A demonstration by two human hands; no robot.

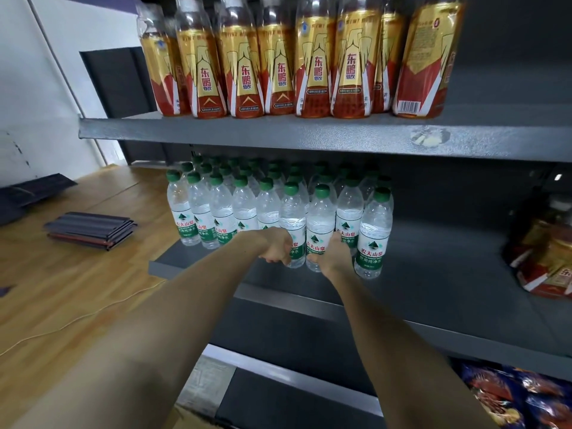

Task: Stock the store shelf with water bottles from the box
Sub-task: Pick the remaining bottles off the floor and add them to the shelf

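Several rows of clear water bottles with green caps and green-and-white labels stand on the dark grey middle shelf [433,267]. My left hand [277,247] grips the lower part of one front-row water bottle [292,212]. Beside it, my right hand [335,253] grips the neighbouring water bottle [320,218]. Both bottles stand upright at the front of the group. Another water bottle [373,233] stands just right of my right hand. The box is not clearly in view.
The upper shelf [278,134] carries several gold-and-red drink bottles [315,63]. Red and gold packets [544,252] lie at the right of the middle shelf; snack bags [520,394] sit lower right. Dark flat panels [89,229] lie on the wooden floor [62,289] at left.
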